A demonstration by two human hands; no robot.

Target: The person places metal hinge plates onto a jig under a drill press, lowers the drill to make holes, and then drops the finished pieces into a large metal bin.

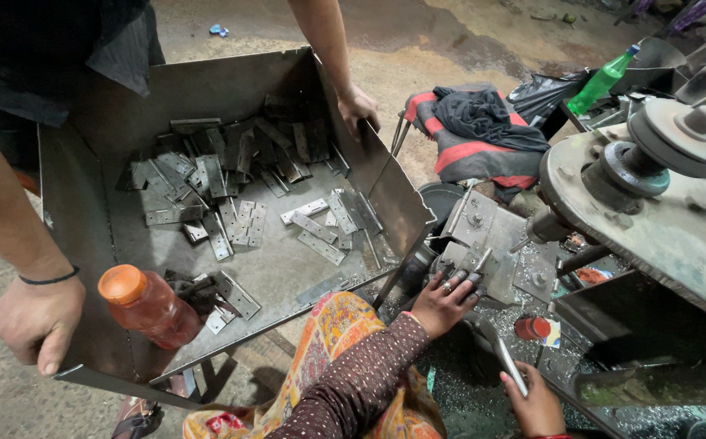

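- Under your head camera, your left hand [37, 321] is clamped over the near-left rim of a large sheet-metal tray [84, 236], fingers curled down over the edge.
- Your right hand [359, 107] grips the far-right wall of the same tray, fingers wrapped over its top edge, so you carry the tray between both hands, tilted toward its open near side.
- Inside it, flat punched metal strips [223, 175] lie mostly heaped toward the back, with a few loose ones scattered mid-floor; none have slid out, so by my reading the load is all on board yet.
- An orange-capped plastic bottle [148, 305] lies on its side in the near-left corner, touching a small clump of strips, and it could roll.
- Just below the tray's near-right corner sits a second person in a dotted sleeve [361, 378]; one of their hands [444, 302] rests on the press bed [491, 244], the other holds a thin tool [509, 366].
- That person and the machine's flywheel [678, 138] crowd your right side; a striped cloth bundle [475, 134] and a green bottle [603, 81] lie beyond.
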